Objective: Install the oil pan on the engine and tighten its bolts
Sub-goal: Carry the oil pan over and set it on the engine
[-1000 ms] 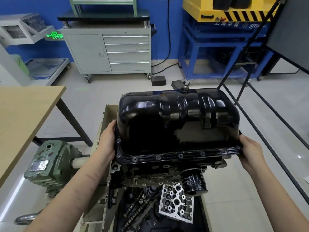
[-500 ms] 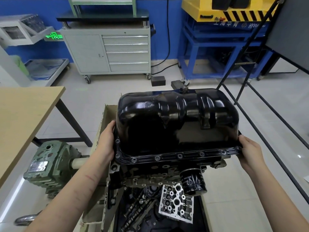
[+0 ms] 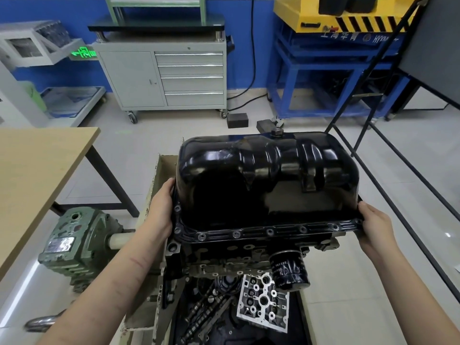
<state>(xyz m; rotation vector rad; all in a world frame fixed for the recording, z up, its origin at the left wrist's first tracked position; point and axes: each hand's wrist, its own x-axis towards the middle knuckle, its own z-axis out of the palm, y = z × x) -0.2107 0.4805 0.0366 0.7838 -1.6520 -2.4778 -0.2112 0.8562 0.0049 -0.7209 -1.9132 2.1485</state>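
Left hand: left hand grasps the left end of the oil pan, palm against the pan wall and fingers hidden behind the flange; a steady hold here keeps that end level.
Left flange holes: holes along the flange at the near-left corner look empty, no bolt heads showing; each should sit over its threaded hole before any weight is let go.
Oil pan: black and glossy, sump side up, it sits over the top of the engine, mid-scene, with the flange on or just above the block; whether it is fully seated I cannot tell.
Seating advice: small slides left-right and near-far, judged by the near row of holes, should settle it squarely; forcing it down tilted risks pinching the seal.
Oil filter: oil filter hangs from the near face of the engine below the flange, clear of the hands.
Right hand: right hand grasps the near-right corner of the flange, thumb on top and fingers curled under; those fingers need to slide out sideways as the flange closes on the block.
Next need: bolts, started by hand at opposite corners first, by my judgement.
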